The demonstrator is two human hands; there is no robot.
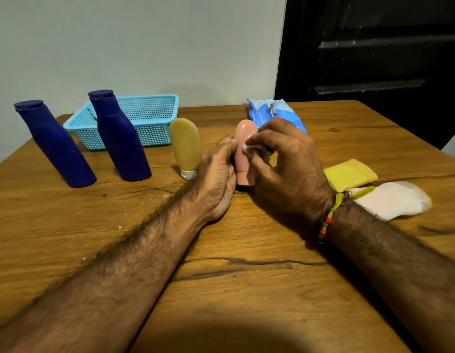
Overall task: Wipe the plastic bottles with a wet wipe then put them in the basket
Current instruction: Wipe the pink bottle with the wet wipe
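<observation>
At the centre of the frame the person's right hand (285, 159) pinches a small white wet wipe (251, 148) between thumb and curled fingers and presses it against the side of a pink bottle (244, 138). The bottle stands cap-down on the wooden table (246, 276), its rounded end up. The left hand (217, 174) holds the same bottle from the other side, fingers curled round its body and fingertips reaching near the top. A beaded band (328, 220) of green and red circles the right wrist.

Just left of the left hand, a yellow bottle (186, 146) stands on its white cap, close to the hand, though it is hard to tell if they touch. Further left, two dark blue bottles (119, 138) and (54, 146) stand upright, well apart from the hands. Behind them, in the upper left of the frame, sits a light blue mesh basket (155, 108); the nearer blue bottle stands in front of it and hides part of its wall.

Behind the right hand, toward the upper middle, lies a blue wipe packet (272, 110), partly hidden by the fingers. At the right of the frame, beside the right wrist, a flat yellow bottle (348, 174) and a white bottle (392, 200) lie on their sides, close together.
</observation>
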